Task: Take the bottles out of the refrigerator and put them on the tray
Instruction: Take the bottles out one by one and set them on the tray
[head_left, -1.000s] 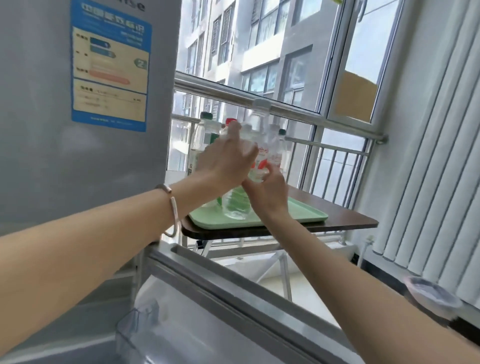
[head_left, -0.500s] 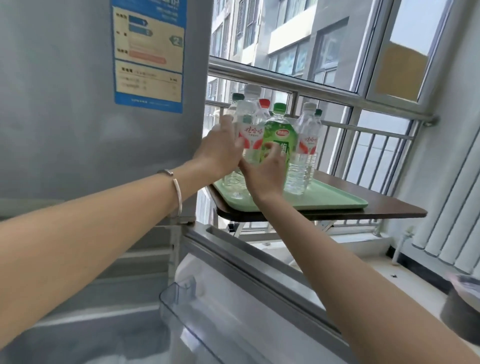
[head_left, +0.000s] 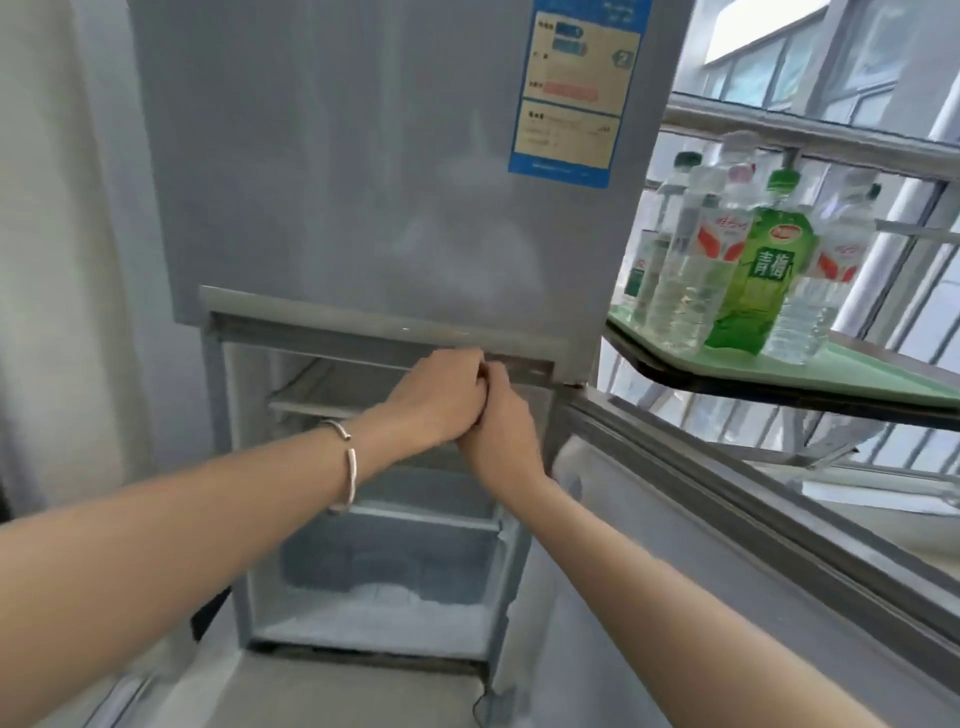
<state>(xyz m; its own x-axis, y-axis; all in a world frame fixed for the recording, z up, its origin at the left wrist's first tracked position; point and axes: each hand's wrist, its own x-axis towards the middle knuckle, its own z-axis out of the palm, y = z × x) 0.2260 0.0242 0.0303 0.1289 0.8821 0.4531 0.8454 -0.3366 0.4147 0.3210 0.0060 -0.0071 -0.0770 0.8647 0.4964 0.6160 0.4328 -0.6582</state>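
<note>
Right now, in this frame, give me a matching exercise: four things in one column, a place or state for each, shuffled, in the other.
Things:
1. green bottle
2. lower fridge door
3. bracelet
4. hands: left hand, right hand

Places or states:
A. swung open to the right
B. on the left wrist
C. upright on the tray
D. together in front of the open fridge compartment

Pairs: 1-C, 2-A, 3-B, 4-D

The refrigerator (head_left: 363, 182) stands with its lower compartment open: below the glass shelf (head_left: 311, 402) the cavity is bare down to the frosted floor (room to reach in). To the refrigerator's right the swung-out door (head_left: 727, 519) bars the side, and beyond it bottles (head_left: 727, 260) crowd the tray (head_left: 883, 379).
</note>
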